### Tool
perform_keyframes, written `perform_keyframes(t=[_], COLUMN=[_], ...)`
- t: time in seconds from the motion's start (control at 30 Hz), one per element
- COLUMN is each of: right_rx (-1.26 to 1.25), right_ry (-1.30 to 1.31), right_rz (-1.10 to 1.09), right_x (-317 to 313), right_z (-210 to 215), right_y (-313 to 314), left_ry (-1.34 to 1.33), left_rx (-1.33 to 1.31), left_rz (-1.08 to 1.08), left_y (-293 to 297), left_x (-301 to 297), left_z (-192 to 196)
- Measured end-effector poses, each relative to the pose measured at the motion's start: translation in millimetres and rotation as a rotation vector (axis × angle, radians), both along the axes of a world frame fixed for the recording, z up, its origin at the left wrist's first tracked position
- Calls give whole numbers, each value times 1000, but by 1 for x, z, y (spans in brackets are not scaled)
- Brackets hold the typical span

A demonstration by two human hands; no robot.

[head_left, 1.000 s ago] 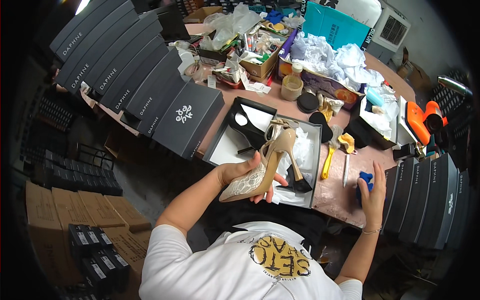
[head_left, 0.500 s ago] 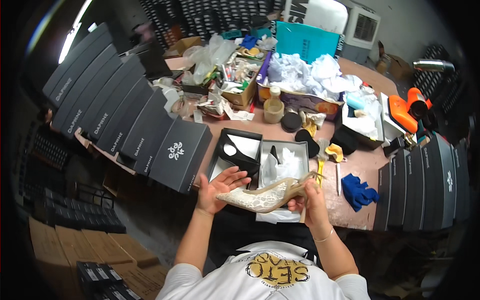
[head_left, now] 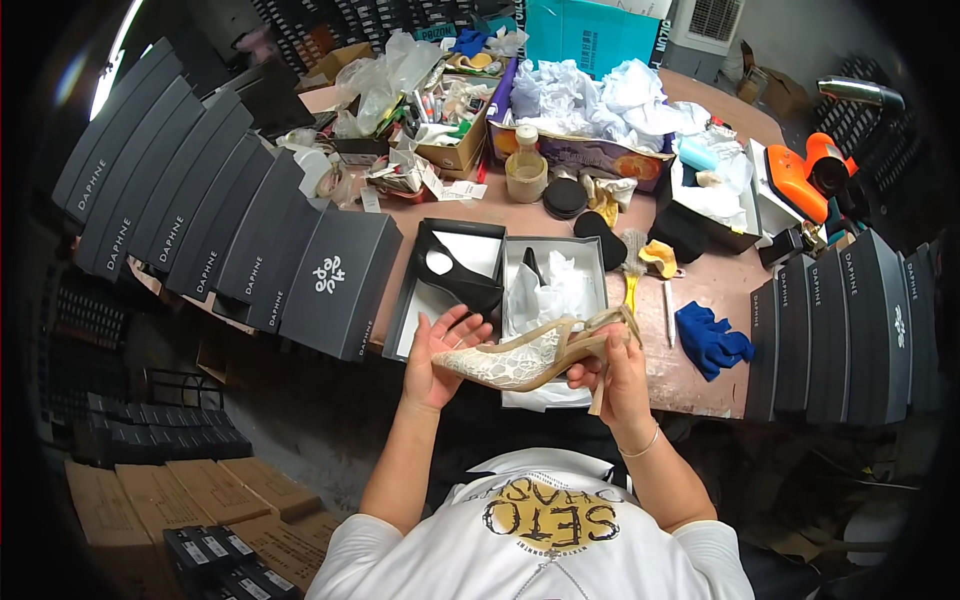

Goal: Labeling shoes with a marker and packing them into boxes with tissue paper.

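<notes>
The beige lace pump is held above the near table edge, toe left. Left hand: fingers spread, toe against the palm, no closed grip. Right hand: fingers closed on the heel end. Status, as judged: handling is under way; the pump is unboxed and not yet set down. Beyond it, the right open tray contains white tissue paper. The blue cloth lies unheld at right.
</notes>
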State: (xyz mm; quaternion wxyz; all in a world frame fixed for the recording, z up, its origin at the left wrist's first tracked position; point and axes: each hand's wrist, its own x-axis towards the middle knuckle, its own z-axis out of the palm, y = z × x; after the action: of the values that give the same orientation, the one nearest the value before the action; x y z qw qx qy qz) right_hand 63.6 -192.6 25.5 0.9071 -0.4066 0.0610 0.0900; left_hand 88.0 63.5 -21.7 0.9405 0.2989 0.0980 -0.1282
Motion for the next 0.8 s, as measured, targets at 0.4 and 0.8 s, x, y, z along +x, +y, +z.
perform_keyframes(t=[0.4, 0.8], right_rx=[-1002, -1017], right_ry=[-1302, -746], right_rz=[242, 101], right_x=[-35, -28], right_z=[9, -11], right_y=[57, 23], left_ry=[50, -185], left_rx=[133, 507], left_rz=[-149, -92], left_y=[-1, -15], left_x=[-43, -47], left_z=[47, 32])
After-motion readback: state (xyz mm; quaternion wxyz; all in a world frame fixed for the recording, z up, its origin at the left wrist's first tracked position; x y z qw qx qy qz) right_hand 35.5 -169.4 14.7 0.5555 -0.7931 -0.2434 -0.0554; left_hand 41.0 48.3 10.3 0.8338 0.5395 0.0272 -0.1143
